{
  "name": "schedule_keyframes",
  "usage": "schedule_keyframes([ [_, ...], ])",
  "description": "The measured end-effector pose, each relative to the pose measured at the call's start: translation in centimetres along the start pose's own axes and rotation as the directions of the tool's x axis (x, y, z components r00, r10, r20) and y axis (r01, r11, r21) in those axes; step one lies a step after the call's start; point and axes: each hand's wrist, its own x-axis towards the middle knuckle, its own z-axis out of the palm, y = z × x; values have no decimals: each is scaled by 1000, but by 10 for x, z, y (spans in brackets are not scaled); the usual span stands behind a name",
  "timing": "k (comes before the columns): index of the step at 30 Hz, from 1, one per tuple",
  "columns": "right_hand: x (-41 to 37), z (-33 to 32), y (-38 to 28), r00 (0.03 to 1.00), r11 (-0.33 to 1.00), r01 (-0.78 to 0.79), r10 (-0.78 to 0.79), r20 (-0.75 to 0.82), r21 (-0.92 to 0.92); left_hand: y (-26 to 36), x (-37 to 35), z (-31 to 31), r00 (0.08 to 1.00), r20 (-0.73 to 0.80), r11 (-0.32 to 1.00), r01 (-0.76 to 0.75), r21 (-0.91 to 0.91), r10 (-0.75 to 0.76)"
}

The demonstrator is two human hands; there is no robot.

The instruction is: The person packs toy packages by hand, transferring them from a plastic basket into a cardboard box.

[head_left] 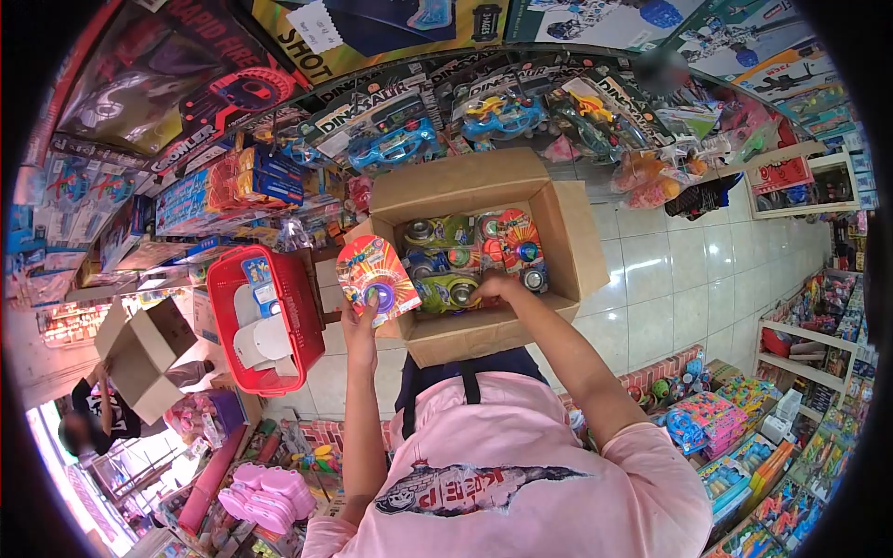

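My left hand (361, 325) is closed on the lower edge of a red-and-orange carded toy (379, 279) with a round purple disc, which looks like a yo-yo. It holds the card upright beside the left flap of an open cardboard box (456, 183). My right hand (496, 288) reaches into the box, its fingers curled at a green-and-yellow carded toy (456, 292) with a silver disc; the fingertips are partly hidden. Several more carded toys lie in the box, among them a red card (510, 237) with a blue disc.
A red plastic basket (309, 325) with white and blue items stands to the left. Packaged dinosaur toys (395, 144) hang behind the box. Shelves (807, 349) line the right side. Another person (102, 409) handles a cardboard box (149, 358) at the far left.
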Motion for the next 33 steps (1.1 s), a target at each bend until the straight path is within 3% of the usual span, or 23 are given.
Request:
schedule_keyframes([
  [2, -3, 2, -9, 992, 971, 127, -122, 34, -202, -3, 2, 3, 1000, 6, 997, -3, 71, 3],
  [3, -15, 1, -18, 997, 973, 29, -11, 78, -231, -4, 5, 4, 1000, 11, 997, -4, 72, 3],
  [4, -12, 4, -18, 997, 974, 27, -11, 75, -227, -6, 7, 6, 1000, 28, 993, -3, 117, -1],
  [6, -8, 16, -14, 997, 915, -78, 61, -55, -395, -12, 10, 8, 999, 49, 986, 6, 165, -14],
  [8, -1, 26, -1, 990, 896, -95, 41, -131, -433, -20, 20, 15, 993, 94, 970, 44, 240, -69],
  [10, 4, 24, 11, 986, 780, 51, -139, -93, -624, -24, 28, 27, 985, 163, 959, 14, 284, -63],
  [11, 5, 24, 19, 967, 677, 38, -212, -145, -735, -28, 31, 34, 979, 179, 940, 35, 339, -101],
  [12, -1, 19, 20, 966, 681, 30, -207, -153, -732, -32, 33, 43, 971, 192, 918, 54, 393, -140],
  [13, -16, 11, 17, 935, 857, 149, -284, -211, -494, -40, 38, 52, 959, 259, 953, 31, 302, -113],
  [14, -31, 4, 12, 896, 935, 282, -337, -290, -215, -47, 41, 58, 957, 268, 953, 30, 302, -115],
  [15, -39, -1, 12, 850, 906, 416, -360, -384, 72, -49, 44, 69, 941, 296, 937, 54, 344, -163],
  [16, -47, -4, 11, 849, 908, 413, -354, -393, 75, -49, 46, 78, 923, 322, 919, 75, 388, -212],
  [17, -54, -7, 10, 906, 762, 409, -271, -326, 503, -62, 54, 80, 915, 356, 855, -23, 519, -191],
  [18, -61, -8, 9, 947, 465, 310, -230, -225, 829, -70, 63, 85, 911, 365, 855, -25, 518, -194],
  [19, -70, -9, 4, 911, 416, 411, -207, -356, 811, -77, 73, 90, 856, 443, 814, -46, 579, -266],
  [20, -71, -10, 5, 910, 414, 415, -202, -363, 810, -84, 81, 95, 792, 508, 771, -76, 633, -339],
  [22, -64, -11, 17, 883, 478, 421, -22, -469, 771, -108, 96, 96, 806, 489, 803, -29, 596, -334],
  [24, -57, -13, 27, 928, 427, 330, 15, -371, 842, -118, 107, 100, 837, 434, 721, -70, 689, -333],
  [26, -47, -3, 24, 878, 234, 316, 296, -377, 920, -123, 108, 102, 857, 425, 671, -133, 730, -292],
  [27, -43, 2, 23, 871, 155, 352, 308, -384, 923, -124, 107, 103, 860, 435, 635, -184, 750, -265],
  [30, -29, 12, 17, 892, 106, 321, 299, -339, 941, -125, 105, 102, 862, 460, 554, -283, 783, -210],
  [32, -18, 23, 5, 836, 114, 386, 376, -399, 916, -125, 103, 97, 838, 544, 265, -516, 815, -39],
  [33, 6, 33, 14, 850, 134, 392, 326, -414, 910, -110, 98, 101, 841, 537, 276, -501, 821, -72],
])
